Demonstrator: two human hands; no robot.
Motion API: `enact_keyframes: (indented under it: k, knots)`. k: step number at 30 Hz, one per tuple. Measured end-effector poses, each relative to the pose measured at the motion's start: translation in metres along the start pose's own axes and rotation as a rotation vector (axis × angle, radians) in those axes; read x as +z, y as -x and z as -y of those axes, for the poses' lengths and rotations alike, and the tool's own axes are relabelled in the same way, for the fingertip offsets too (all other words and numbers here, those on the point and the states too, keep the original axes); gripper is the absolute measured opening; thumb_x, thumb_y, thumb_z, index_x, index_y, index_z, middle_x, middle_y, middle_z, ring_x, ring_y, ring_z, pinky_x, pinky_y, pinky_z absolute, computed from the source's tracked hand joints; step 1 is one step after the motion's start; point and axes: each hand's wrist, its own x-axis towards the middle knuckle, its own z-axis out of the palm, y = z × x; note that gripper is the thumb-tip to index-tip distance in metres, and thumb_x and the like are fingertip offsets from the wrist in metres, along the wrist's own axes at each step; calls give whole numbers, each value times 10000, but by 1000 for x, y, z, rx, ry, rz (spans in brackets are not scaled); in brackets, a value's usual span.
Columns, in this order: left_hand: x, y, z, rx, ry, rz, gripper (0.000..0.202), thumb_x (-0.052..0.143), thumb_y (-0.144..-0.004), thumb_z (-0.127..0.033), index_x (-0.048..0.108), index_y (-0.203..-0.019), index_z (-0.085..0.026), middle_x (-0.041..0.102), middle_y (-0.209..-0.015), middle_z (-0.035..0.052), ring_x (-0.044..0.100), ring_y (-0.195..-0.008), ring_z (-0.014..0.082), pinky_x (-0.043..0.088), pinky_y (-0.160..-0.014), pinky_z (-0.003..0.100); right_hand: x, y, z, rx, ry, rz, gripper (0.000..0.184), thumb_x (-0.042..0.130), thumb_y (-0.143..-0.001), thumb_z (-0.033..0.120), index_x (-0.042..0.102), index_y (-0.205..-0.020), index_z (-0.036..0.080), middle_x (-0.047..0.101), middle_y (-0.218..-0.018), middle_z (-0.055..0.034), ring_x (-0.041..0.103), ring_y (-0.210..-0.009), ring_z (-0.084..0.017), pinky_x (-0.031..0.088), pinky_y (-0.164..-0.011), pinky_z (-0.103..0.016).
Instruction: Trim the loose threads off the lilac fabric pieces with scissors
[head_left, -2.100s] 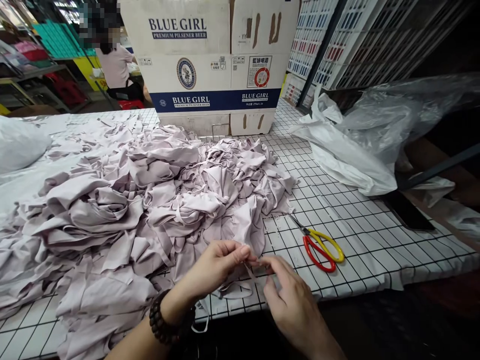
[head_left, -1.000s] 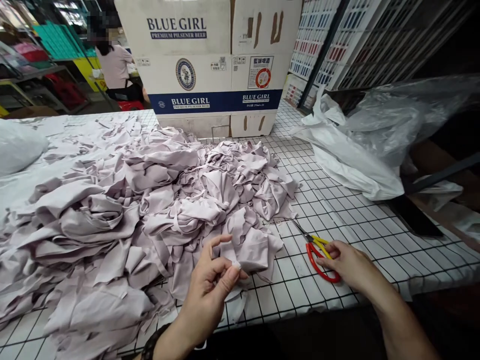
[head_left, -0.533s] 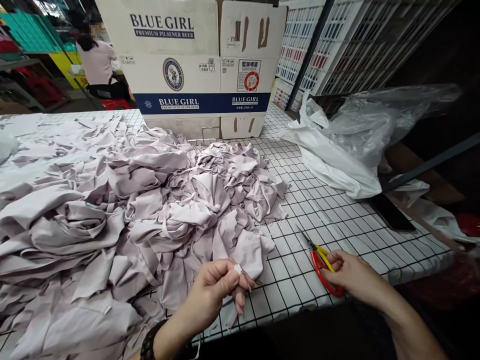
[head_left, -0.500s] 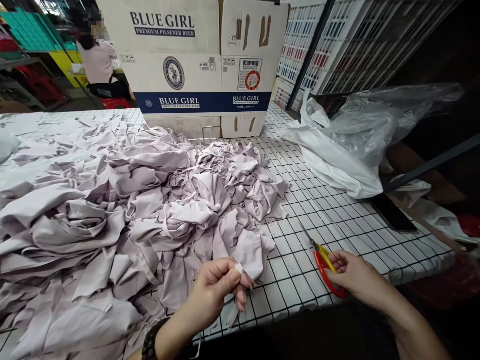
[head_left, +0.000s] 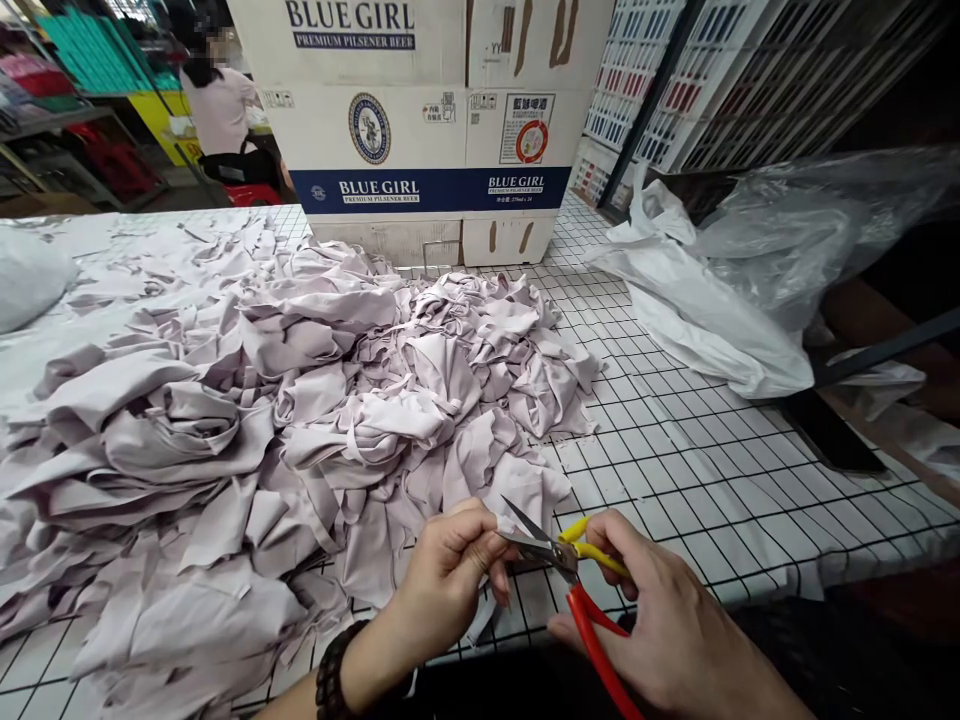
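Observation:
My right hand holds a pair of scissors with red and yellow handles. Their blades are spread apart and point left, the lower tip reaching the fingertips of my left hand. With thumb and fingers pinched, my left hand grips a small pale fabric piece, mostly hidden behind the fingers and blade. Just beyond that hand lies a large heap of pale pinkish-lilac fabric pieces, crumpled and overlapping.
A white and blue beer carton stands behind the heap. White plastic bags lie at right, near a dark phone-like slab. The tabletop has a black wire grid. A seated person is in the background.
My right hand has brought the scissors left to my left hand, and their blades have opened. My left hand keeps its pinch. The whole view has shifted slightly.

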Motion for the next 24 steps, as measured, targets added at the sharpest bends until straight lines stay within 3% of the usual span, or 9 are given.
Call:
enact_keyframes:
  k: [6,10,17,24]
  knots:
    - [-2,1,-5,83,-143,7,386,523,-948,-385,648,-659,-162,577,-551,28,578,-581,149,454,-612,238,0,-2,-3,-79,75,49,378,743,-653,442,458,-837,274,652,-768,32,627,-694,-190,506,-596,-282]
    - [-1,1,-8,28,-92,29,377,541,-931,-407,639,-667,-156,530,-606,1,551,-465,109,437,-506,219,-1,-3,-2,-126,97,85,380,736,-680,454,436,-821,267,631,-731,42,604,-636,-169,493,-580,-282]
    - [-1,1,-12,-17,-10,30,400,599,-880,-476,648,-661,-145,513,-662,-6,554,-433,85,433,-453,196,-2,-6,-3,-200,127,40,392,730,-683,459,403,-773,262,559,-628,69,507,-508,-128,414,-486,-250]
    - [-1,0,-11,-110,91,49,459,662,-800,-560,638,-641,-130,518,-689,-4,563,-427,82,419,-426,186,-2,-7,-5,-181,118,88,362,698,-714,462,406,-793,262,558,-639,66,524,-551,-139,422,-518,-259]
